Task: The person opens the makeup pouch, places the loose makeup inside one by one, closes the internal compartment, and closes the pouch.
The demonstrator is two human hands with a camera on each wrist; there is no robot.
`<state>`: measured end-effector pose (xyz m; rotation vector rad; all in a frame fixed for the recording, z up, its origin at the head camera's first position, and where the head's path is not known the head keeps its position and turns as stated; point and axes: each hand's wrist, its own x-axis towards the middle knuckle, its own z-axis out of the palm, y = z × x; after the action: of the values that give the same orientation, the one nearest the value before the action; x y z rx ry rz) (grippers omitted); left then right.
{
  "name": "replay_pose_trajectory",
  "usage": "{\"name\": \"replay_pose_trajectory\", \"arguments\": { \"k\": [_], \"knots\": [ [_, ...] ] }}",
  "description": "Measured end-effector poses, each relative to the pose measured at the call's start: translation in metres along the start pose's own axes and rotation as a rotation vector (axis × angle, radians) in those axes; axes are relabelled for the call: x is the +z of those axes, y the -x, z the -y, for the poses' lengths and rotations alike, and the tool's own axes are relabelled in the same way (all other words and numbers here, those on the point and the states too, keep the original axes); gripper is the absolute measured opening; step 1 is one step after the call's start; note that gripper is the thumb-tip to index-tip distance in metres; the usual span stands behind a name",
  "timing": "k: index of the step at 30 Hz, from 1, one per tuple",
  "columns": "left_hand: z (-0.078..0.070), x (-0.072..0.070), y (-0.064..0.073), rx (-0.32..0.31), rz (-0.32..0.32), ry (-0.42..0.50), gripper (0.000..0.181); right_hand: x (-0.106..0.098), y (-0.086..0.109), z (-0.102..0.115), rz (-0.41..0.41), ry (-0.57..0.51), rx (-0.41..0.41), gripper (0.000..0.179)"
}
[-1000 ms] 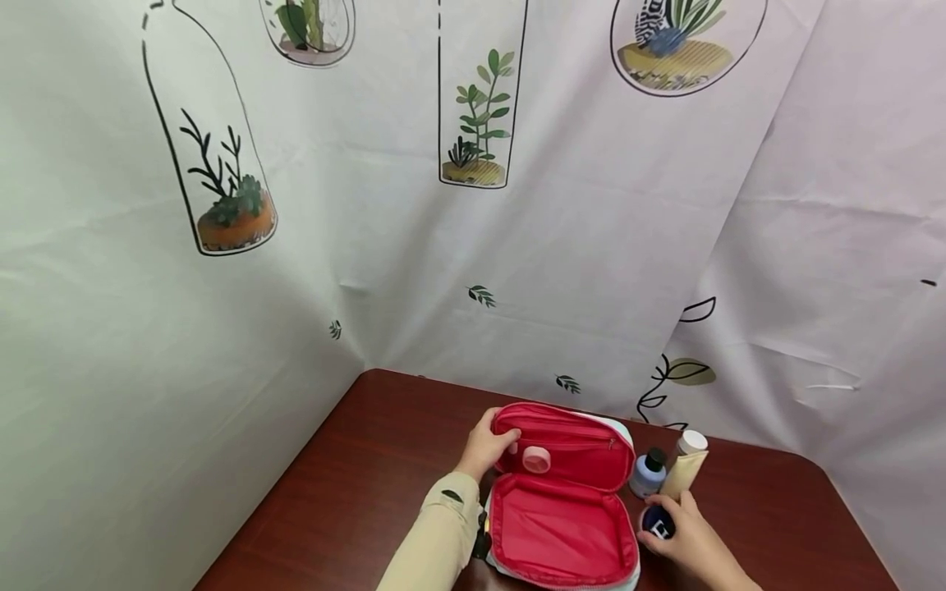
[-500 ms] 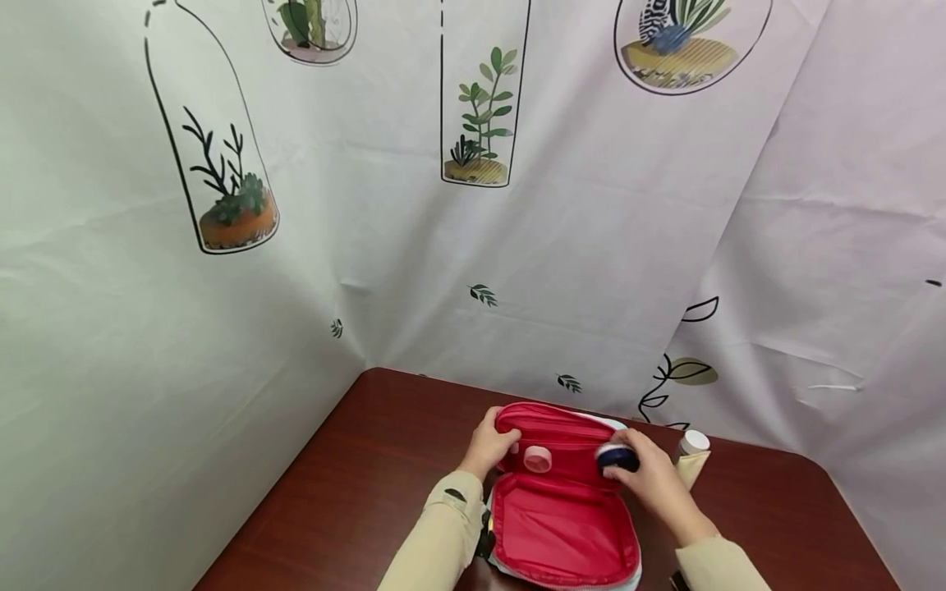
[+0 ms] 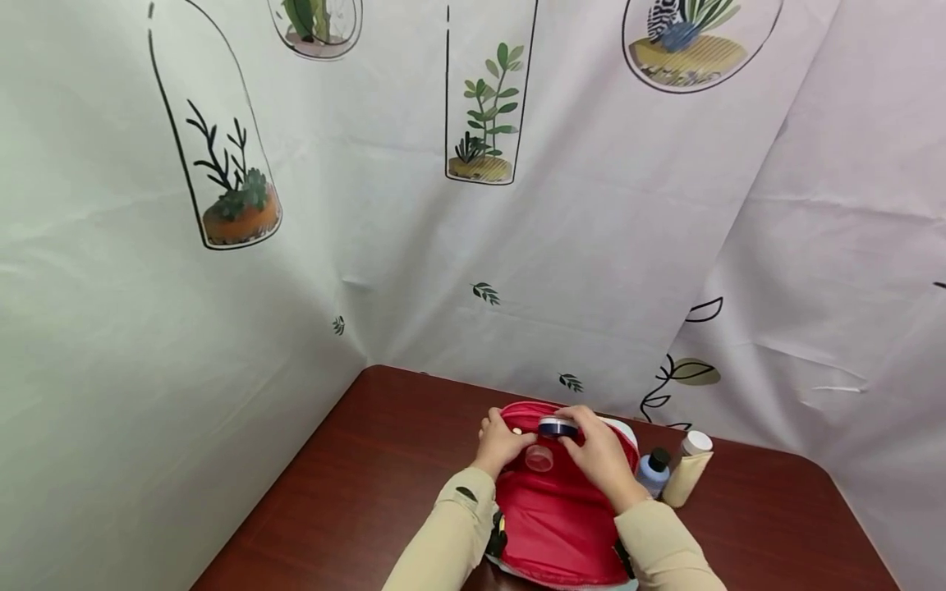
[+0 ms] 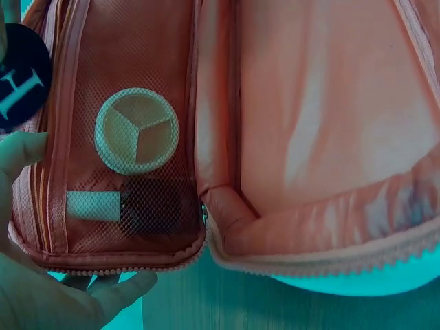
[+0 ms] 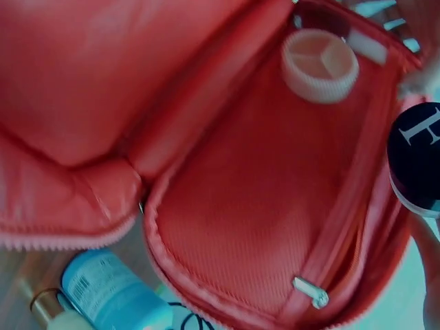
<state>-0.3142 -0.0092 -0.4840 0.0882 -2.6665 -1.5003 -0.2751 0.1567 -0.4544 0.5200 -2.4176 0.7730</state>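
A red-lined cosmetic bag (image 3: 554, 533) lies unzipped on the table, its lid raised at the back. My left hand (image 3: 498, 447) grips the lid's left edge, thumb on the inner side and fingers behind. Between right thumb and fingers, my right hand (image 3: 600, 460) holds a round dark blue jar (image 3: 557, 427) with a white rim, over the lid near its zipped mesh pocket. A pale letter marks the jar's top (image 5: 419, 155). Behind the mesh sit a round three-part case (image 4: 137, 130) and a small dark-and-pale tube (image 4: 158, 206). The bag's main compartment (image 4: 330, 124) shows bare lining.
Right of the bag stand a blue bottle (image 3: 652, 474) with a black cap, a cream squeeze tube (image 3: 686, 480) and a white-capped container (image 3: 697, 443). The brown table (image 3: 332, 492) meets a printed cloth backdrop (image 3: 414, 271) behind.
My right hand has lifted the dark blue jar from the table beside the bag and carried it left to the lid's pocket. My left hand stays on the lid, shifted slightly inward.
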Motion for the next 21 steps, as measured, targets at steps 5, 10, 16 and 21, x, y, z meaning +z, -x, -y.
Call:
{"name": "replay_pose_trajectory", "arguments": {
  "k": [5, 10, 16, 21],
  "knots": [
    [-0.002, -0.002, 0.001, 0.008, 0.039, -0.010, 0.069, 0.004, 0.002, 0.000, 0.000, 0.092, 0.015, 0.038],
    [-0.002, -0.003, 0.001, 0.004, 0.048, -0.004, 0.065, 0.000, 0.004, -0.007, 0.012, 0.143, -0.051, 0.037],
    [0.000, -0.003, -0.001, 0.013, 0.034, -0.001, 0.061, -0.008, 0.006, -0.012, 0.057, 0.223, -0.109, 0.035],
    [0.005, -0.002, -0.001, 0.000, 0.019, -0.002, 0.055, -0.011, 0.008, -0.014, 0.129, 0.274, -0.125, 0.034]
  ]
}}
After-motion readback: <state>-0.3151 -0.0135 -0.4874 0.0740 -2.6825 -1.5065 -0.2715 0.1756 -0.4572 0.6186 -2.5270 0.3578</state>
